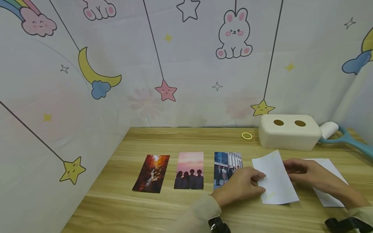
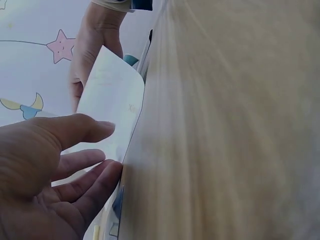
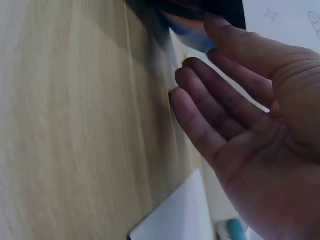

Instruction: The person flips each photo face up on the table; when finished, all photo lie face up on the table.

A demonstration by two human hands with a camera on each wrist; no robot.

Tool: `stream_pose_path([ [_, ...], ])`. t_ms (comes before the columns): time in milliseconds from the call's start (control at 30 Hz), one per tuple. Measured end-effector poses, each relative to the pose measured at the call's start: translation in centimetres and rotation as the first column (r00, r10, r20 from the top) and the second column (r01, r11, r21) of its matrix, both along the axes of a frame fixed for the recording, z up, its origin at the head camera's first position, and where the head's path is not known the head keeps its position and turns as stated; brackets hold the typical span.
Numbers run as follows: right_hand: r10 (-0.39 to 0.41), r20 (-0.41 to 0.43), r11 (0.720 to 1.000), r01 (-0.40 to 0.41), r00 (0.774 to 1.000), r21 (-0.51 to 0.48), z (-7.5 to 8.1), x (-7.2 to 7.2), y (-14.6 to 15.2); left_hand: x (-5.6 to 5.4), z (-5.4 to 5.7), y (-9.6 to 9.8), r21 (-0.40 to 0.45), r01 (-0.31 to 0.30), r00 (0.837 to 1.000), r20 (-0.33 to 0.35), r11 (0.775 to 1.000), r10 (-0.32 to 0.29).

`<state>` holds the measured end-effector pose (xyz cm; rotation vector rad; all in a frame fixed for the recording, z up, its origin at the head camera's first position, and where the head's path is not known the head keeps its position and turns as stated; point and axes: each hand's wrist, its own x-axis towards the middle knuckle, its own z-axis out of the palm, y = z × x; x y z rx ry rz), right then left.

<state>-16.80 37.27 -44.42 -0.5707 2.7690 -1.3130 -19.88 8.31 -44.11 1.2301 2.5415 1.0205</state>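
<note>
A photo card [image 1: 276, 181] leans with its white back up and its right side raised off the table. The right wrist view catches its dark printed underside [image 3: 225, 12]. At its left edge, my left hand [image 1: 243, 186] touches the white back, thumb and fingertips apart. My right hand [image 1: 314, 176] is at the raised right edge; its fingers [image 3: 225, 110] look nearly straight, and its thumb tip meets the printed side. Left of them lie a group photo by buildings [image 1: 225, 168], partly behind my left hand, a pink-sky silhouette photo [image 1: 189, 170] and an autumn stream photo [image 1: 152, 173].
Another white-backed card [image 1: 327, 194] lies under my right forearm. At the back stand a cream box [image 1: 288, 137] with two holes and a white roll [image 1: 329, 129], with a blue-handled object [image 1: 346, 137] beside them. A yellow ring [image 1: 247, 136] lies left of the box.
</note>
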Motion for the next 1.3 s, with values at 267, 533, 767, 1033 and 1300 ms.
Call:
stream_pose_path([
  [267,0.076,0.036,0.991,-0.072,0.996,-0.109,0.0,-0.1,-0.7,-0.2,-0.7,0.2,0.085,-0.031,0.999,0.042,0.996,0.028],
  [533,0.191,0.079,0.954,-0.166,0.978,-0.249,-0.1,-0.2,-1.4,-0.2,-0.9,0.4,0.118,-0.043,0.998,0.045,0.992,0.038],
  [767,0.252,0.111,0.921,-0.203,0.961,-0.332,-0.4,-0.1,-2.2,-0.1,-0.8,0.3,0.184,-0.066,0.991,0.125,0.981,0.044],
  [1033,0.200,0.063,0.928,-0.169,0.978,-0.332,-0.2,0.1,-3.1,0.1,-0.7,0.1,0.330,-0.174,0.945,0.323,0.928,0.062],
  [1300,0.097,0.067,0.952,-0.073,0.993,-0.299,0.5,0.5,-4.5,0.4,-0.2,0.2,0.427,-0.254,0.841,0.541,0.868,-0.020],
])
